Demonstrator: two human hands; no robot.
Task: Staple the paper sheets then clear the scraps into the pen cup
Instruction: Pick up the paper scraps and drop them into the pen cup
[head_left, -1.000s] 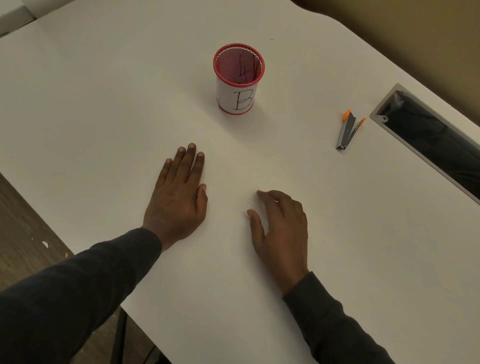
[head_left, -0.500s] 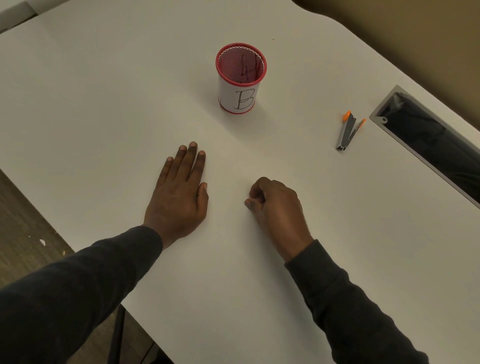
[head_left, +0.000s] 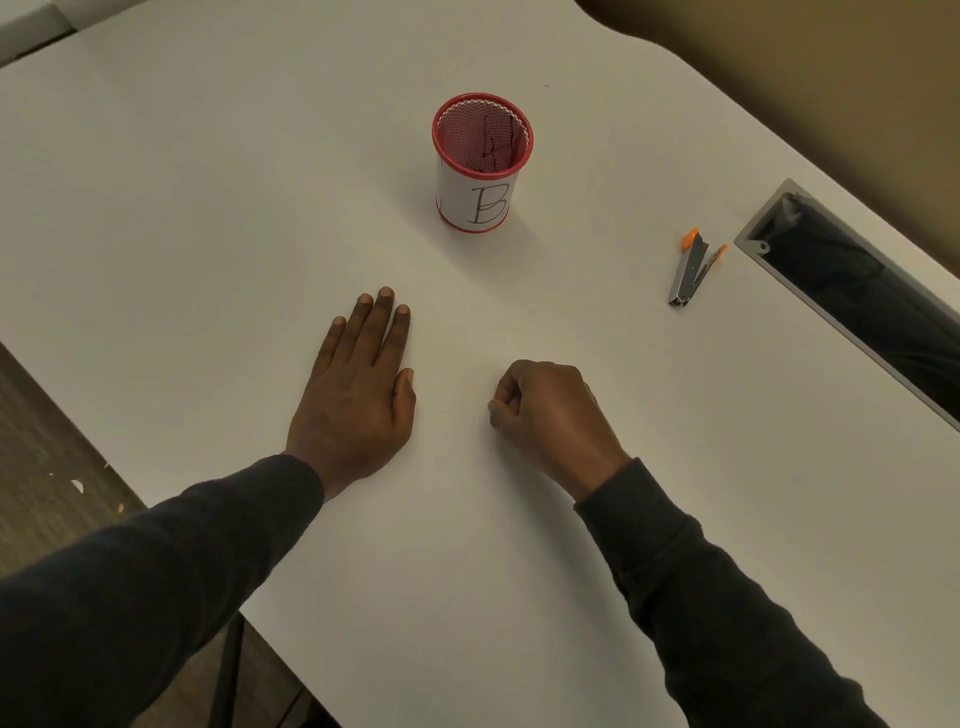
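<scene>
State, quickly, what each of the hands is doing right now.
Left hand: open, flat on the table.
Right hand: fingers curled closed; anything pinched cannot be told.

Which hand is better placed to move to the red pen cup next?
Right, probably. The right hand has fingertips bunched against its thumb, as if pinching something too small to see; the left hand lies flat on the table. The pen cup stands ahead, between both hands.
</scene>
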